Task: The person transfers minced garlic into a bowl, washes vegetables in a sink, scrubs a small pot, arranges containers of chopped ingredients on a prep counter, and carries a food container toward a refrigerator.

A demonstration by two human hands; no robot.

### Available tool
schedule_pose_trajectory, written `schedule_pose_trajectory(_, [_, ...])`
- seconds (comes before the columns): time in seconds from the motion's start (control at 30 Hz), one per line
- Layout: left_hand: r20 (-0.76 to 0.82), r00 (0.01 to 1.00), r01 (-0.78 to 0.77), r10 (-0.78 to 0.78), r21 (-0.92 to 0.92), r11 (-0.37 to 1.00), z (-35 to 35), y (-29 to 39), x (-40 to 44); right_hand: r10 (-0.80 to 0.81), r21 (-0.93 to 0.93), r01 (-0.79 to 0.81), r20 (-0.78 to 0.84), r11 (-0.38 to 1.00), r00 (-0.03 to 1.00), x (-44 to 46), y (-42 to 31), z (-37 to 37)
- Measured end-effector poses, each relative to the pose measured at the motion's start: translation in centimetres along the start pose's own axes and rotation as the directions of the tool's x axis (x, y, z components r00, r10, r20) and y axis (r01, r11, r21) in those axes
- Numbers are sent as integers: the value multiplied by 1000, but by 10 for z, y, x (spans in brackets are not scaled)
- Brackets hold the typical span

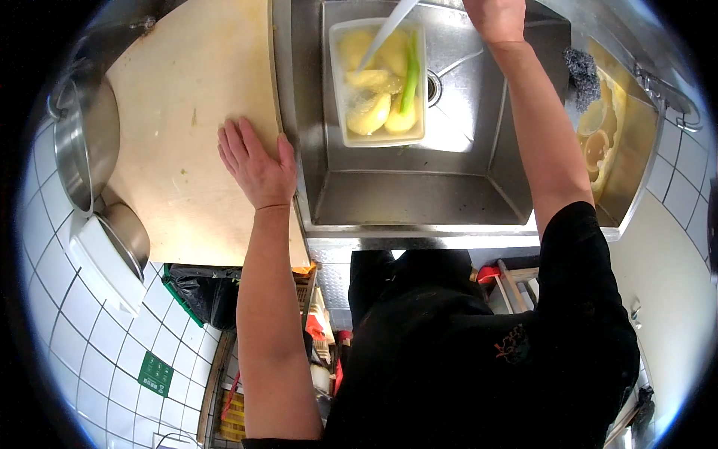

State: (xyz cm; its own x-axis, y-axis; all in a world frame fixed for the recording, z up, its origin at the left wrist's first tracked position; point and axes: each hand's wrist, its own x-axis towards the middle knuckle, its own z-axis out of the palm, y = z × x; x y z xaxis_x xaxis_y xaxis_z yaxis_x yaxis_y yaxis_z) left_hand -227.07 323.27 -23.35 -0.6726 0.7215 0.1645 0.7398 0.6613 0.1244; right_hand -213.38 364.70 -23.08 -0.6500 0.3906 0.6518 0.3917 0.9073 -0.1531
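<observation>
My left hand (258,168) lies flat on the wooden board (172,82), fingers stretched out and nothing under them that I can see. At the top edge, my right hand (495,19) reaches over the far side of the sink; its fingers are cut off by the frame. A pale plastic tub (336,112) stands in the metal sink (464,150), left of the drain (433,88). Peeled potatoes (368,116) and a long green vegetable (410,75) sit in water inside it. A white stream of water (387,31) runs down into the tub.
Right of the sink, a dark scouring pad (582,75) lies by a metal basin (632,150) with yellowish pieces in it. Metal bowls (108,135) and a white container (105,258) stand along the board's left edge. Below is a black-bagged bin (209,292).
</observation>
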Motion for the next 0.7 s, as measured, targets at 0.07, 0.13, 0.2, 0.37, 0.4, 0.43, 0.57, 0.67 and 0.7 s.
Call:
schedule_pose_trajectory(0.07, [3,1000,4,-4,1,1000,-1,0,0,-13,-7,13,1,1000,1000,0,0,1])
schedule_pose_trajectory(0.13, [7,1000,4,-4,1,1000,-2,1,0,-17,-18,17,3,1000,1000,0,0,3])
schedule_pose_trajectory(0.2, [11,1000,8,-8,-2,1000,-2,1,0,-17,-28,17,5,999,1000,0,1,5])
schedule_pose_trajectory(0.37, [11,1000,9,-8,-8,1000,-2,1,0,-4,-25,4,9,1000,1000,0,-1,6])
schedule_pose_trajectory(0.4, [9,1000,7,-7,-11,1000,-2,1,1,-2,-27,2,7,1000,1000,-1,0,7])
schedule_pose_trajectory(0.43, [8,1000,5,-5,-14,1000,-3,1,1,0,-29,0,6,1000,1000,-1,0,8])
schedule_pose_trajectory(0.57, [1,1000,1,-1,-17,1000,-2,1,1,1,-26,-1,-12,1000,1000,-1,0,10])
schedule_pose_trajectory(0.67, [-2,1000,-1,1,-15,1000,-2,0,1,7,-22,-7,-18,1000,1000,-1,0,12])
schedule_pose_trajectory(0.7, [-4,1000,-1,1,-15,1000,-1,0,1,9,-19,-9,-25,1000,1000,-2,0,13])
